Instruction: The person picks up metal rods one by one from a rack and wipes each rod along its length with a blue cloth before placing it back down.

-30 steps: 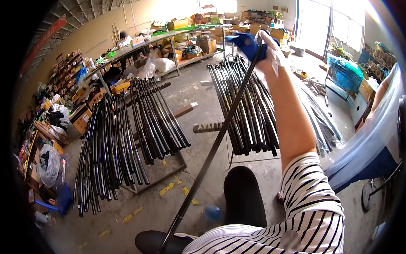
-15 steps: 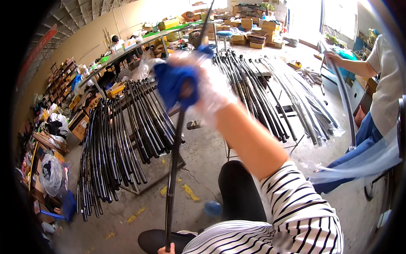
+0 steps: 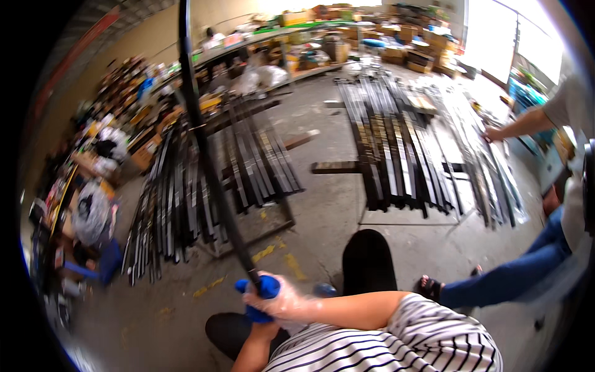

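Observation:
A long black rod (image 3: 214, 180) stands steeply before me, its upper end leaning left and running out of the top of view. My right hand (image 3: 279, 301), in a clear plastic glove, is closed on a blue cloth (image 3: 268, 286) that wraps around the rod low down. Just beneath it, my left hand (image 3: 260, 335) is closed at the rod's lower end; its fingers are partly hidden by the cloth and the other hand. Both hands are close together above my lap.
Rows of black rods lie on a left rack (image 3: 285, 217) and a right stand (image 3: 396, 224). Plastic-wrapped rods (image 3: 483, 173) lie farther right, under a co-worker's hand (image 3: 494, 133). Boxes (image 3: 421, 59) and a long bench (image 3: 248, 43) stand behind; a clear bag (image 3: 93, 211) is at left.
My right hand has come down the rod with the cloth, from high up to beside my left hand. The rod's top has swung left. The co-worker's hand has lowered to the wrapped rods.

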{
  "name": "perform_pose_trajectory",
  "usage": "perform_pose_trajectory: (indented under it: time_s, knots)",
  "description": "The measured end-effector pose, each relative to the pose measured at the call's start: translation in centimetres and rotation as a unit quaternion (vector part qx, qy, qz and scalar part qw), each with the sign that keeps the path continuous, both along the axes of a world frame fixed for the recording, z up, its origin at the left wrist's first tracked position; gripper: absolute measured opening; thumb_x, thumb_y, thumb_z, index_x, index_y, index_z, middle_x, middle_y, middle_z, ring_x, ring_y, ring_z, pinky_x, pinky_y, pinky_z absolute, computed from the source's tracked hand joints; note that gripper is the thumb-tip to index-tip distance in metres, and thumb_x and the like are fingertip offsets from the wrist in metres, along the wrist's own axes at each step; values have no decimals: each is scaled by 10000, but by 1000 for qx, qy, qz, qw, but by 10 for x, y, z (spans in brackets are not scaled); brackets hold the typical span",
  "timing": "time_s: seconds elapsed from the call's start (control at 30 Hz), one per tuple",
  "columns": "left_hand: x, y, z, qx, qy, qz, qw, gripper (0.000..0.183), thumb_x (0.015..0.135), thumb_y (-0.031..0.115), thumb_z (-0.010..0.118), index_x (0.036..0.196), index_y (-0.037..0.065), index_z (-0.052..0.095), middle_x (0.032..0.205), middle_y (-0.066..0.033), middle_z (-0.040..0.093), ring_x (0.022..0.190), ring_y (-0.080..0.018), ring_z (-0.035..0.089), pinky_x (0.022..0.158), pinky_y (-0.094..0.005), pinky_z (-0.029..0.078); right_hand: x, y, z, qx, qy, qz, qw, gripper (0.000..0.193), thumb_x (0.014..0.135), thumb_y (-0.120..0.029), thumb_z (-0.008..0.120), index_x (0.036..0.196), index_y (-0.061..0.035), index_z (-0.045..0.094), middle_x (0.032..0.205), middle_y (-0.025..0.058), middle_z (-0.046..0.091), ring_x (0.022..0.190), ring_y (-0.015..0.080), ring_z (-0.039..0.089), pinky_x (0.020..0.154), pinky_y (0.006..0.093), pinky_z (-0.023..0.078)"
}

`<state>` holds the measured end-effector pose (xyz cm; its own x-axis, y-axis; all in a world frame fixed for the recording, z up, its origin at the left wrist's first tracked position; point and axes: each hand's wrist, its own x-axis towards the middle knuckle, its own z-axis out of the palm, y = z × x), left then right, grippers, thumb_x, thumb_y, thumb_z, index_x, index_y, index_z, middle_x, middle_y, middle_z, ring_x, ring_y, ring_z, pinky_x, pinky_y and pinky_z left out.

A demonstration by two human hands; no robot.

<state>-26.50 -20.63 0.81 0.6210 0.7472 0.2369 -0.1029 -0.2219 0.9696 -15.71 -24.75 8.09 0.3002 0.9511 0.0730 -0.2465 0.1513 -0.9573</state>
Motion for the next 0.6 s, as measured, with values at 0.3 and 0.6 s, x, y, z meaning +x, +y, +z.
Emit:
perform_pose_trajectory:
  time_s: [0.3, 0.6]
  knots:
    - [-6, 19, 85, 165, 42, 101, 980, 230, 813, 63, 574, 1036, 11, 595, 713, 34, 411, 621, -57, 382, 558, -196, 333, 32, 0, 2, -37, -288, 16, 957, 204, 736, -223, 662, 845, -80, 567, 699, 110, 591, 652, 283, 578, 586, 372, 457]
    - [16, 44, 104, 112, 34, 169, 979, 67, 875, 86, 557, 868, 22, 538, 744, -4, 533, 602, -54, 483, 549, -199, 397, 26, -1, -32, -119, -330, 28, 936, 289, 729, -306, 661, 903, -109, 544, 732, 158, 607, 709, 368, 584, 637, 423, 464]
